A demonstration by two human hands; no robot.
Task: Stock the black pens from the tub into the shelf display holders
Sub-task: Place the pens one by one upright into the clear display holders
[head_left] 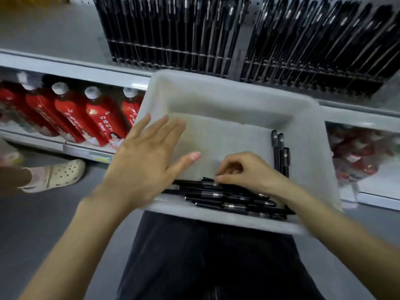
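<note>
Down at tub (216, 89) near edge, right hand (249, 169) pinches topmost of black pens (227, 200); left hand (142, 152) hovers flat, spread, empty. Best: gather few, align ends, lift toward shelf display holders (173, 59).

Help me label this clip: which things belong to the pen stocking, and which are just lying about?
Job: white tub, shelf display holders, black pens, right hand pinching one, left hand open.
Lying about: red juice bottles, cream clog.
</note>
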